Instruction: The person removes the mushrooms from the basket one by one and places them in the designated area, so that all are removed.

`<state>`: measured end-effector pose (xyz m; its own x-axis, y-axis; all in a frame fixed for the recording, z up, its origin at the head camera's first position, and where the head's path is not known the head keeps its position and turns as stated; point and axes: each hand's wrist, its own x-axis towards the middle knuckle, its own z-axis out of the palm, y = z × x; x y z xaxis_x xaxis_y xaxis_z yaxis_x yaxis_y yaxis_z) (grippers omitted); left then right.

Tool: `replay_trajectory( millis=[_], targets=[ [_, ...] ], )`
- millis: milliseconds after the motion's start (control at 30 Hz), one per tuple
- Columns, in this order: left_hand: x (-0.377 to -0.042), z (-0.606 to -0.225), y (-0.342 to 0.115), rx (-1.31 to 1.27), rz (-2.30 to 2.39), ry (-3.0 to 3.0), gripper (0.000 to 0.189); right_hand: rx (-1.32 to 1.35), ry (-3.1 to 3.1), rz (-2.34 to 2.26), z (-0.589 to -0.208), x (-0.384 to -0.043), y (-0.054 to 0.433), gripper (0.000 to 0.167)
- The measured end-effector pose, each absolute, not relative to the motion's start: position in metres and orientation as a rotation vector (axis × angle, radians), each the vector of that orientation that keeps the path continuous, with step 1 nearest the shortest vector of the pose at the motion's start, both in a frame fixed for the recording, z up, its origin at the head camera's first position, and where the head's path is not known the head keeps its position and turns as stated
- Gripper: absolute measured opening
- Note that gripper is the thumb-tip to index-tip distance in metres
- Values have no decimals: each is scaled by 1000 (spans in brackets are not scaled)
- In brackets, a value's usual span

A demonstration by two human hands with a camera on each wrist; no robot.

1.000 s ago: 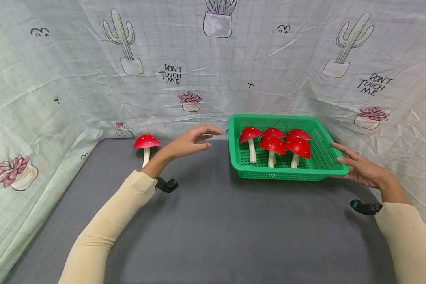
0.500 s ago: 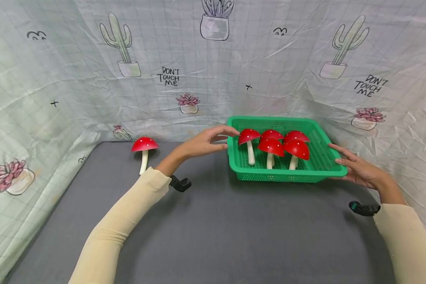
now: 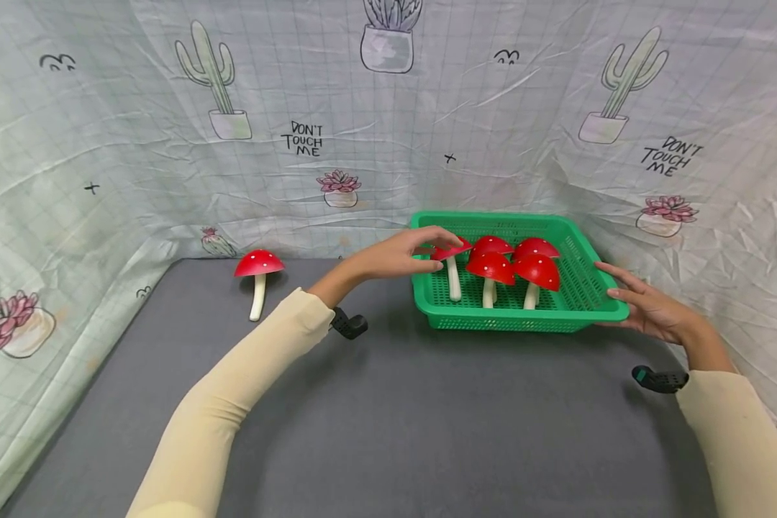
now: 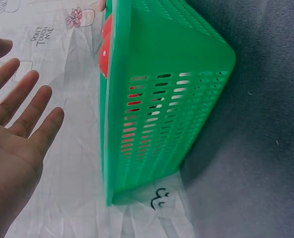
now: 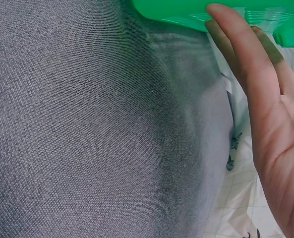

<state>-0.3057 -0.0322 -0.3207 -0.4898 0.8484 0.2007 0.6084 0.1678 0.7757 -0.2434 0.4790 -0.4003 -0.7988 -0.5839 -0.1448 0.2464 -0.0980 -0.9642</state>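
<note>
Six red-capped toy mushrooms with white dots and pale stems are split between a green plastic basket (image 3: 524, 323) and the table; several stand inside the basket. My left hand (image 3: 398, 253) reaches over the basket's left rim, fingers spread and overlapping the cap of the leftmost mushroom (image 3: 454, 282) in the head view. In the left wrist view this palm (image 4: 13, 153) shows bare beside the basket wall. My right hand (image 3: 654, 306) touches the basket's right end with extended fingers, thumb tip right at the rim. One mushroom (image 3: 259, 266) lies on the table at left.
A dark grey table (image 3: 466, 417) carries the basket close to its back edge. Wrinkled white cloth (image 3: 285, 79) printed with cacti and writing hangs behind and at both sides. Black cameras (image 3: 659, 379) are strapped to the wrists.
My left hand has moved right, from the space beside the basket to over its left rim and the leftmost mushroom. The right hand stays at the basket's right end.
</note>
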Motion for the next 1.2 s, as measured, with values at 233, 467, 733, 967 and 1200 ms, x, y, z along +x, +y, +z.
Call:
replay_trajectory(
  millis=[233,467,733,967,1200],
  targets=[
    [-314,-315,-17,1409,1109,2188,48,-376,1587,-1966,-398,-244,477,63],
    [-321,-309,-3,1373,1113,2146,46,-372,1580,-1961,-397,-244,478,63],
    [-334,-305,12,1320,1000,2171,46,-375,1582,-1959,-398,-245,480,63],
    [-345,-301,21,1304,880,2172,47,-370,1586,-1963,-400,-243,477,63],
    [-354,-303,26,1233,838,2150,46,-373,1576,-1966,-401,-243,477,63]
  ],
)
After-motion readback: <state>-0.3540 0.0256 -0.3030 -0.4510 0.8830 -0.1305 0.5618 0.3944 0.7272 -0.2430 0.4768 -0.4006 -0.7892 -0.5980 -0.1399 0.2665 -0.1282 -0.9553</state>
